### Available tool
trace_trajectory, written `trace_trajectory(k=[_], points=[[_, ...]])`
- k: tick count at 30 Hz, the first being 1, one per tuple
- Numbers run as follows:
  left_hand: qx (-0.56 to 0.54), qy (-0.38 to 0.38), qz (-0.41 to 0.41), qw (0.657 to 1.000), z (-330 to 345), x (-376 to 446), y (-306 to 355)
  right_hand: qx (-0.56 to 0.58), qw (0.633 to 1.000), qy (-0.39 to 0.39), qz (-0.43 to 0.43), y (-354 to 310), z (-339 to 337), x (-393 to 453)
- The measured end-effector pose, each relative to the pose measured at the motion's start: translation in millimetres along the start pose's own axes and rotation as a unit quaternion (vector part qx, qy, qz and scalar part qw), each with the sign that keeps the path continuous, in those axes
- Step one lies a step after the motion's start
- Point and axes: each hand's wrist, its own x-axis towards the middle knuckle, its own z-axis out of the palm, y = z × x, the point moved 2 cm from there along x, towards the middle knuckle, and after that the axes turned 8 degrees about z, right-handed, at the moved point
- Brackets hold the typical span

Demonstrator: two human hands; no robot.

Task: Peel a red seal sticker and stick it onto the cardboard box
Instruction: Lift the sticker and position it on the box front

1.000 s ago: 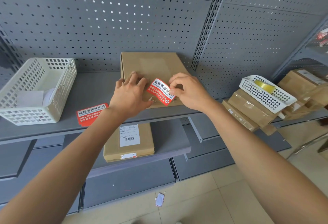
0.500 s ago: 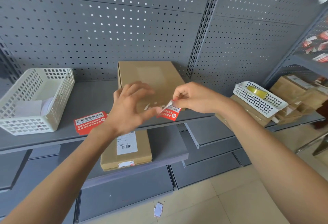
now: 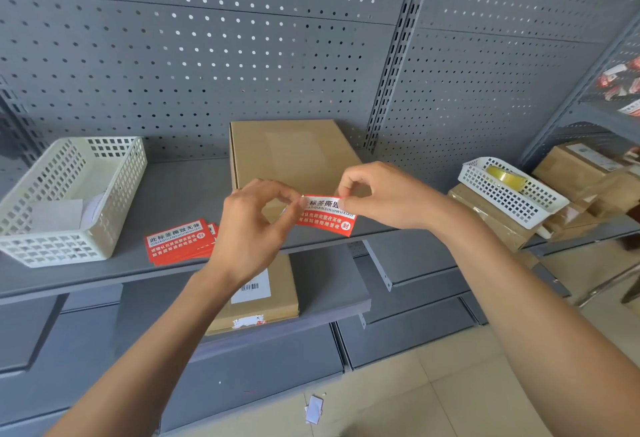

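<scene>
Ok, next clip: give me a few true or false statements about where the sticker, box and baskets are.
1. Both hands pinch the red seal sticker at its top corners. True: left hand, right hand.
2. The sticker is already stuck flat on the cardboard box. False: it is held in front of it.
3. More red stickers lie on the shelf. True.
4. The tape roll sits in the left basket. False: it is in the right basket.

Glossy paper sticker, matt cardboard box (perforated metal backing)
</scene>
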Motion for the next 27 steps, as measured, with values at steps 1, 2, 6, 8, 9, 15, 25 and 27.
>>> trace_trajectory(k=[1, 2, 6, 8, 9, 15, 25, 27], points=[[-0.008, 0.005, -0.018, 1.0, 1.0, 0.0, -0.9, 0.015, 1.0, 0.001, -0.008, 2.9, -0.9, 1.1], [-0.014, 0.01, -0.034, 0.999, 1.8, 0.4, -1.9, 0.038, 0.999, 0.001, -0.016, 5.6, -1.7, 2.9], [-0.031, 0.04, -0.069, 0.996, 4.8, 5.6, 0.1, 0.177, 0.983, -0.014, -0.037, 18.5, -4.5, 10.6], [-0.028, 0.05, -0.072, 0.996, 7.0, 10.2, 2.5, 0.247, 0.968, -0.023, -0.039, 23.3, -4.8, 14.0], [-0.028, 0.057, -0.073, 0.995, 7.6, 11.9, 3.2, 0.274, 0.961, -0.024, -0.043, 25.3, -4.8, 15.2], [-0.06, 0.11, -0.093, 0.988, 6.8, 20.0, 8.6, 0.354, 0.929, 0.041, -0.095, 28.6, -9.4, 19.0], [-0.135, 0.142, -0.113, 0.974, 4.5, 26.2, 16.8, 0.334, 0.934, 0.089, -0.094, 35.6, -4.0, 19.1], [-0.156, 0.132, -0.112, 0.973, 7.6, 25.2, 15.5, 0.341, 0.932, 0.089, -0.085, 37.4, -1.4, 18.7]])
